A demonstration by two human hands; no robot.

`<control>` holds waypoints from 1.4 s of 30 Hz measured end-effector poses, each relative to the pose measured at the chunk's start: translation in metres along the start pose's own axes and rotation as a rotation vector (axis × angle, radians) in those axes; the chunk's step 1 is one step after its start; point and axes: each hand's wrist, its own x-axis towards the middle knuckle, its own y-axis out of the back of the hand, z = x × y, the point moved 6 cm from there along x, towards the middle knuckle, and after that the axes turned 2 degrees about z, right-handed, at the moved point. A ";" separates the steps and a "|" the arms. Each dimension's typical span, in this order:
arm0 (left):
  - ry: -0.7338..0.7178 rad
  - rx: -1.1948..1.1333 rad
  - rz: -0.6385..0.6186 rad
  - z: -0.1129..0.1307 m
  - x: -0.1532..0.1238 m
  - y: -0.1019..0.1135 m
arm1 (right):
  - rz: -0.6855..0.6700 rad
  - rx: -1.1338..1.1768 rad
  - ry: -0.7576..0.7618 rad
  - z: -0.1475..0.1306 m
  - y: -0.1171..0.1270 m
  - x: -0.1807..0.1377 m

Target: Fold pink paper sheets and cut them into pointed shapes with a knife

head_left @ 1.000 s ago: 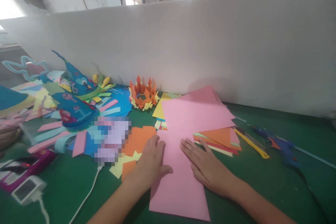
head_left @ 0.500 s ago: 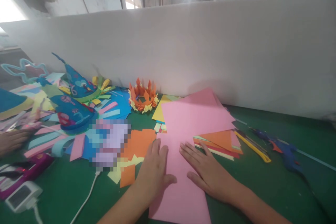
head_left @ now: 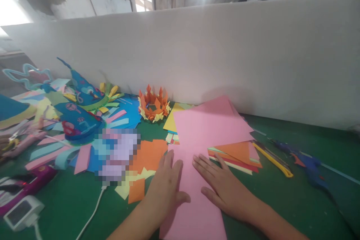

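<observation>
A pink sheet of paper [head_left: 194,213] lies flat on the green table [head_left: 267,202] right in front of me. My left hand [head_left: 165,185] rests palm down on its left edge, fingers stretched out. My right hand [head_left: 219,183] lies flat on the sheet's right side, fingers spread. Neither hand holds anything. Just beyond the hands a stack of coloured paper [head_left: 213,127] has a pink sheet on top.
An orange paper crown [head_left: 153,105] stands by the white partition [head_left: 225,52]. Blue paper hats [head_left: 81,112] and paper strips crowd the left. A yellow utility knife [head_left: 272,159] and blue glue gun [head_left: 303,163] lie right. A white charger [head_left: 22,212] and cable sit lower left.
Both hands have slid slightly toward me over the pink sheet while staying flat on it. At the far left another person's hand has drawn back.
</observation>
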 end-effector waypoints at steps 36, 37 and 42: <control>0.001 0.182 -0.098 0.014 0.006 0.006 | 0.017 -0.074 -0.146 0.025 -0.007 -0.005; 0.007 0.174 -0.102 0.014 0.007 0.006 | 0.032 -0.088 -0.155 0.028 -0.007 -0.006; 0.023 0.170 -0.116 0.015 0.007 0.005 | 0.098 -0.169 -0.176 0.038 0.000 -0.007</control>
